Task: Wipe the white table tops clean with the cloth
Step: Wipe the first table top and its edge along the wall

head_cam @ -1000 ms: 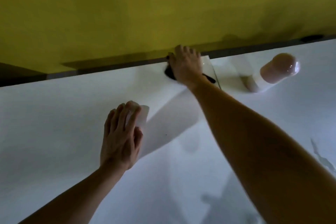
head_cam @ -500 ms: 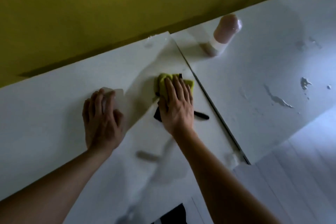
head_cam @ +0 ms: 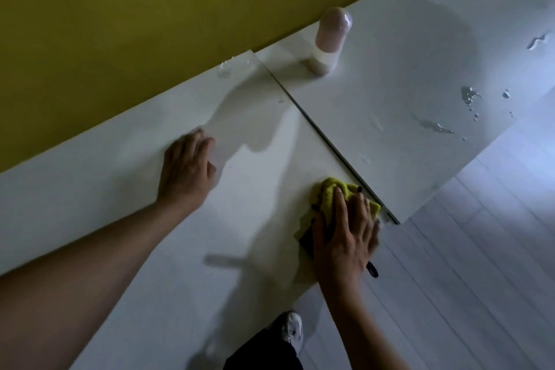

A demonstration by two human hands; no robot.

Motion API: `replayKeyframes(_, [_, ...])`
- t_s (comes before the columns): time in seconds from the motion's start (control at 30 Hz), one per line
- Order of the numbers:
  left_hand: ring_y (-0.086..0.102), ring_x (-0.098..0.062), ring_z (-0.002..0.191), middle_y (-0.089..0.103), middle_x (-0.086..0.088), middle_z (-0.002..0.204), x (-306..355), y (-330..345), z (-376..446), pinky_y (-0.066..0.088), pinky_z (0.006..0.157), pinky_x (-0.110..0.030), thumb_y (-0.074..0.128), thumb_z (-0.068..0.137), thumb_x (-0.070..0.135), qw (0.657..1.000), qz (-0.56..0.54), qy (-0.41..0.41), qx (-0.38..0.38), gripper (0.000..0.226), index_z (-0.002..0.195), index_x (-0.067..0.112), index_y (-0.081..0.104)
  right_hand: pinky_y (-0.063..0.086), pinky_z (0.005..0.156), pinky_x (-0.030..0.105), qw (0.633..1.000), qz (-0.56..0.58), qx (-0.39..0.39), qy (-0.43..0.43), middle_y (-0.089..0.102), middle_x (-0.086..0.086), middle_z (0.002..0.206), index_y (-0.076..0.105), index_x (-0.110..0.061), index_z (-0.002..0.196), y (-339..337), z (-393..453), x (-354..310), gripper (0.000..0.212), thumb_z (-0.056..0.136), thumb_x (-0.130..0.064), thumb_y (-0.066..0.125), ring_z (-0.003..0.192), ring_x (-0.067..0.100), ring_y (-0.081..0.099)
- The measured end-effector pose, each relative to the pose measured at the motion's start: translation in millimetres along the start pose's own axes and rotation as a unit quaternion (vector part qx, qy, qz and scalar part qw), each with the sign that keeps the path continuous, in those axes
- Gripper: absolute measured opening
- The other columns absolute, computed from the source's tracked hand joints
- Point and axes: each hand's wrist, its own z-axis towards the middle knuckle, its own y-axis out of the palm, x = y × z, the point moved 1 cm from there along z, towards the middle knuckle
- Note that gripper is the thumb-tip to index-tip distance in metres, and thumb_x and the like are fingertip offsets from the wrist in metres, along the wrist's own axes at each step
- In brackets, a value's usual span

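Right hand (head_cam: 345, 237) flat on the yellow-green cloth (head_cam: 330, 195), fingers spread and fairly straight, palm bearing down rather than pinching; cloth bunched beneath, at the near corner of the left table top (head_cam: 120, 189), just beside the dark seam (head_cam: 330, 144) between the two white tops. Something dark showing under and past the palm, perhaps a darker layer and a loop of the cloth; cannot tell for sure. Left hand (head_cam: 186, 171) resting on the same top, well apart from the cloth, fingers lightly bent and a little blurred, holding nothing visible, seemingly bracing. On the right table top (head_cam: 390, 99), droplets and a streak of water (head_cam: 435, 128) toward the front edge, not yet wiped, and a pink-capped bottle (head_cam: 329, 42) upright near the yellow wall (head_cam: 120, 24). Soft, light, limp stuff by the look of it: likely to fold and ride up under a push, to slide easily on the wet glossy surface, to hang off the table edge so near. Best held flat under the whole palm with fingers wide, weight over the middle of the bundle, loose corners tucked beneath. Nothing fragile in the cloth itself; bottle probably light enough to tip if brushed during a pass across the seam.
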Motion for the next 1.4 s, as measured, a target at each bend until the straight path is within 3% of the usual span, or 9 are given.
replayKeyframes(0.23, [0.036,-0.046,0.143,0.036,-0.026,0.16,-43.3,-14.5,62.8,0.028,0.116,-0.058,0.054,0.099,0.018,0.998,0.031,-0.056,-0.025,0.057,0.152,0.004,0.041,0.031,0.103,0.052,0.984,-0.024,-0.009,0.179,0.025,0.012,0.147,0.017,-0.044,0.157,-13.7,-16.8,1.4,0.089,0.084,-0.065,0.062,0.129,0.035,0.031])
replayKeyframes(0.37, [0.04,-0.052,0.136,0.042,-0.033,0.149,-78.5,-10.5,90.8,0.03,0.112,-0.062,0.043,0.1,0.026,0.997,0.012,-0.076,-0.012,0.058,0.15,-0.002,0.04,0.045,0.091,0.051,0.926,0.196,0.002,0.324,0.035,0.011,0.131,0.002,-0.053,0.154,-7.8,-21.5,-9.2,0.09,0.089,-0.056,0.065,0.112,0.035,0.046])
replayKeyframes(0.47, [0.039,-0.053,0.137,0.04,-0.034,0.15,-94.5,-3.8,99.2,0.027,0.115,-0.061,0.048,0.105,0.028,0.996,0.012,-0.088,-0.032,0.056,0.156,0.006,0.035,0.043,0.084,0.043,0.888,0.296,0.062,0.347,0.045,0.011,0.126,0.01,-0.051,0.153,2.2,-23.9,-15.9,0.081,0.094,-0.043,0.064,0.104,0.026,0.049])
replayKeyframes(0.67, [0.042,-0.052,0.131,0.042,-0.036,0.144,-113.9,-2.4,99.7,0.026,0.112,-0.062,0.041,0.107,0.054,0.993,0.022,-0.105,-0.048,0.059,0.158,0.026,0.032,0.039,0.086,0.04,0.875,0.311,0.098,0.358,0.044,0.008,0.122,0.016,-0.044,0.155,11.8,-27.3,-18.1,0.076,0.097,-0.03,0.063,0.104,0.022,0.046])
replayKeyframes(1.0, [0.039,-0.05,0.135,0.038,-0.035,0.149,-140.2,-16.4,66.9,0.026,0.114,-0.061,0.035,0.106,0.059,0.989,0.033,-0.119,-0.079,0.063,0.16,0.027,0.027,0.044,0.09,0.044,0.877,0.312,0.095,0.353,0.042,0.007,0.123,0.014,-0.045,0.156,19.9,-74.6,-43.0,0.077,0.097,-0.03,0.062,0.106,0.024,0.046])
replayKeyframes(1.13, [0.041,-0.051,0.133,0.039,-0.034,0.149,-151.0,-19.0,52.0,0.027,0.114,-0.06,0.035,0.106,0.057,0.987,0.047,-0.133,-0.081,0.064,0.161,0.026,0.027,0.042,0.095,0.05,0.897,0.246,0.032,0.366,0.038,0.011,0.127,0.008,-0.05,0.154,15.1,-84.7,-46.1,0.077,0.097,-0.04,0.059,0.108,0.034,0.048])
replayKeyframes(1.23, [0.037,-0.05,0.138,0.034,-0.03,0.155,-146.2,-18.6,45.0,0.025,0.118,-0.06,0.038,0.107,0.05,0.985,0.039,-0.157,-0.063,0.061,0.162,0.025,0.029,0.021,0.115,0.053,0.959,0.034,0.014,0.282,0.029,0.018,0.148,0.009,-0.043,0.157,10.7,-80.3,-46.0,0.075,0.096,-0.05,0.051,0.134,0.042,0.032])
replayKeyframes(1.3, [0.035,-0.05,0.141,0.033,-0.027,0.158,-131.2,-18.0,37.8,0.025,0.118,-0.062,0.047,0.106,0.036,0.994,0.016,-0.105,-0.033,0.057,0.16,0.021,0.035,0.002,0.124,0.053,0.981,-0.026,0.041,0.187,0.015,0.02,0.163,0.02,-0.029,0.16,12.8,-69.2,-48.7,0.071,0.097,-0.048,0.046,0.151,0.039,0.012])
replayKeyframes(1.4, [0.038,-0.046,0.144,0.036,-0.023,0.161,-96.6,-12.9,29.1,0.033,0.116,-0.061,0.046,0.103,0.035,0.998,0.006,0.043,-0.036,0.057,0.158,0.02,0.04,0.008,0.125,0.055,0.998,-0.012,0.037,0.044,0.021,0.014,0.165,0.027,-0.018,0.159,20.2,-40.3,-63.3,0.069,0.096,-0.041,0.045,0.155,0.031,0.014])
